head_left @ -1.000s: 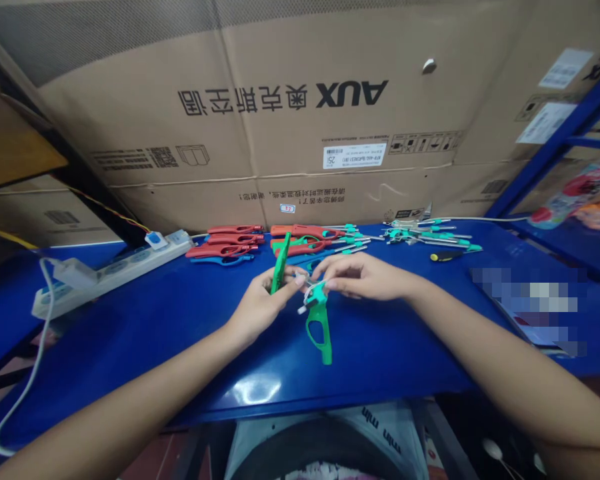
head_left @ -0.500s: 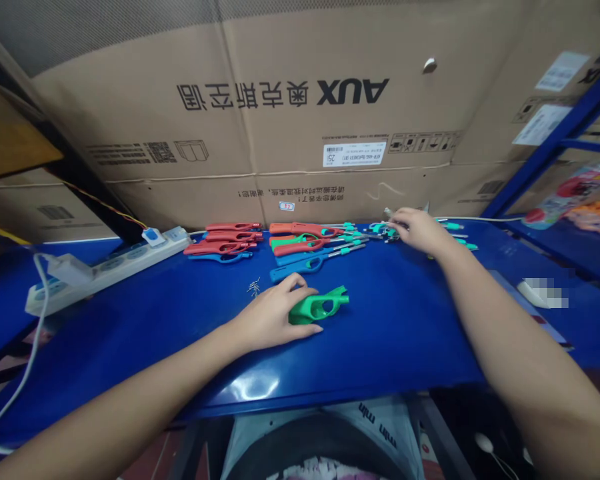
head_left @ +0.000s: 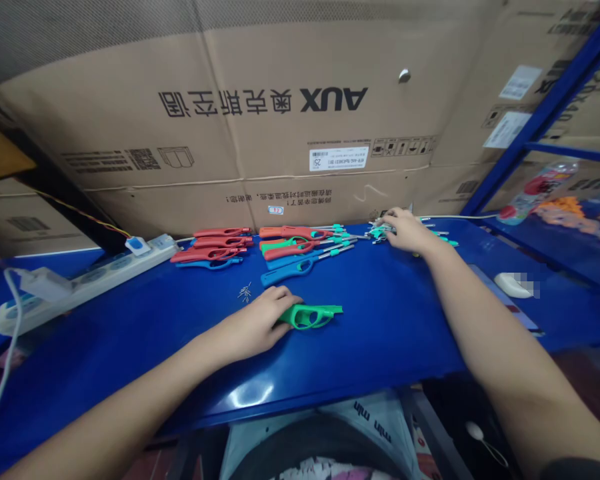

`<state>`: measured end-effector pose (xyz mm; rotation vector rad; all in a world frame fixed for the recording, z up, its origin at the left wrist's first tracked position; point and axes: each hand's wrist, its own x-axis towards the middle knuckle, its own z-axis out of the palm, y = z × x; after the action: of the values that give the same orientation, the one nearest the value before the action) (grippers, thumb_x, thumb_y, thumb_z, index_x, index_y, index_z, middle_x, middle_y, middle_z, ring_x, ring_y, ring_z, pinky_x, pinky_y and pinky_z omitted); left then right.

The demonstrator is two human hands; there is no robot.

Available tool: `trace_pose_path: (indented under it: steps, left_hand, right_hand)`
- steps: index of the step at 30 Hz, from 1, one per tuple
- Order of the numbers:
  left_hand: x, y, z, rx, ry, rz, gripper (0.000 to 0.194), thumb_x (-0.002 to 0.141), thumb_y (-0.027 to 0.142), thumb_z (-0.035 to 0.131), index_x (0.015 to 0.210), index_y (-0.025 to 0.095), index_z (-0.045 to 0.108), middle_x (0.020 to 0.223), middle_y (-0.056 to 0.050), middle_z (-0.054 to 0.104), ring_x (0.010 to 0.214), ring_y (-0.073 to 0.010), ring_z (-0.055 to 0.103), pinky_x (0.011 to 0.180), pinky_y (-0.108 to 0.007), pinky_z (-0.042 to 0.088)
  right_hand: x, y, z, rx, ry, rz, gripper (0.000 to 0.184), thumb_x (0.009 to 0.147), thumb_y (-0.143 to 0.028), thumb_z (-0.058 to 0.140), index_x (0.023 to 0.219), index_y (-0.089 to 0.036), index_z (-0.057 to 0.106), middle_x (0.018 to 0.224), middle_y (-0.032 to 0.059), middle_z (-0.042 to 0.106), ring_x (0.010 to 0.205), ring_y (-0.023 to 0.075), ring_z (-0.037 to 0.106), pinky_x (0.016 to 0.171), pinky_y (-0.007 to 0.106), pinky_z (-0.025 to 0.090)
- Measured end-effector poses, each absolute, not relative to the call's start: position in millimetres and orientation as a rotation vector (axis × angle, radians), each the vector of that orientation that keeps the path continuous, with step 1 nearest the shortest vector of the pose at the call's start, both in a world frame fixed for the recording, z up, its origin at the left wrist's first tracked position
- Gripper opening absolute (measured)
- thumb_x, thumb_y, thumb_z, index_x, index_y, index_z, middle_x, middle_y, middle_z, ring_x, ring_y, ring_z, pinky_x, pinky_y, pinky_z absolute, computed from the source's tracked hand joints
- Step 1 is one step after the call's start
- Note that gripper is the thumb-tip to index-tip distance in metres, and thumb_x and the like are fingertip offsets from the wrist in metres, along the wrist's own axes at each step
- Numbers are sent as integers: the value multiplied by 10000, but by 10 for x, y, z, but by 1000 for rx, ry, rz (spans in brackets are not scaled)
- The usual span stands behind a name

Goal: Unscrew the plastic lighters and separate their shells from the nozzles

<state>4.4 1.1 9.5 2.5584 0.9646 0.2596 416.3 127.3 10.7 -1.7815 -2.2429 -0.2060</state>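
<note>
My left hand (head_left: 267,317) is closed around the left end of a green lighter handle (head_left: 313,316), low over the middle of the blue table (head_left: 380,320). The handle's trigger opening and narrow front end stick out to the right. At the back right, my right hand (head_left: 410,232) has its bent fingers in a pile of metal lighter tubes with teal parts (head_left: 379,231). What those fingertips pinch, if anything, is hidden. Beyond my left hand lie several lighters with metal tubes, among them a blue lighter (head_left: 286,273). A small heap of screws (head_left: 245,292) sits nearby.
Red lighter handles (head_left: 213,255) are stacked at the back left, beside a white power strip (head_left: 90,280). A large cardboard box (head_left: 280,147) stands behind the table. To the right are a white mouse (head_left: 514,285), a flat panel (head_left: 510,310) and a bottle (head_left: 535,190).
The fingers of my left hand have closed in around the green handle, whose raised front end now lies more level. My right hand stays at the pile, slightly lower. The view has shifted.
</note>
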Motion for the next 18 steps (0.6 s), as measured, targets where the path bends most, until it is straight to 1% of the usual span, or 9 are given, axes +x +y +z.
trace_pose_path:
  steps: [2,4,5,7,10,12,14,16,18]
  left_hand:
    - [9,2,153,2534,973,235,428,928,174,599,1352,218,566,1248,-103,607,1154,-256,610,1008,-379,504]
    - [-45,11,265,2513,968,199,403,938,222,602,1340,247,583,1234,-87,622,1105,-246,642,978,-364,514]
    - [-84,28,338,2503,958,187,376,943,243,596,1319,250,600,1216,-80,632,1078,-238,653,961,-353,518]
    - [-200,96,498,2492,945,186,323,950,283,578,1264,234,632,1181,-76,652,1041,-226,663,938,-332,519]
    - [-500,284,704,2517,1091,208,332,930,346,572,1216,201,657,1170,-83,685,1043,-243,660,928,-345,513]
    - [-773,438,778,2533,1291,211,366,886,344,591,1201,173,667,1184,-90,703,1047,-262,653,938,-372,502]
    - [-1053,582,796,2482,1520,142,409,850,282,585,1225,131,653,1222,-104,703,1065,-266,645,945,-380,493]
    - [-1284,690,776,2422,1646,14,422,815,226,595,1214,101,649,1199,-96,719,1039,-243,648,936,-353,495]
    - [-1428,757,740,2395,1703,-107,430,782,146,579,1200,80,652,1189,-94,725,1034,-221,645,933,-317,494]
  right_hand:
    - [4066,1214,214,-1705,-2308,-130,304,836,-224,528,1069,-192,721,1110,135,685,985,286,637,878,418,507]
    - [3934,1137,306,-1612,-2357,-68,253,866,-234,517,1013,-188,717,992,101,719,885,244,664,829,364,523]
    - [3851,1097,335,-1557,-2373,-53,245,886,-249,512,1017,-187,710,991,95,723,896,240,668,841,360,523]
    - [3652,1021,344,-1427,-2406,-44,259,922,-286,511,1083,-183,686,1090,110,708,1015,256,652,932,386,502]
    - [3306,934,235,-1230,-2510,-1,251,934,-300,546,1126,-191,665,1180,115,677,1142,268,600,1024,419,460]
    - [3092,893,128,-1133,-2585,59,277,937,-307,570,1181,-201,647,1265,114,649,1207,269,568,1063,435,436]
    - [2930,863,45,-1094,-2629,127,318,941,-303,576,1238,-196,617,1338,134,609,1255,287,530,1090,471,404]
    - [2838,843,12,-1105,-2645,193,288,947,-260,551,1214,-174,616,1299,160,616,1222,298,534,1065,488,407]
    - [2818,828,30,-1139,-2653,262,208,943,-214,521,1109,-160,634,1171,158,653,1106,280,576,982,454,449]
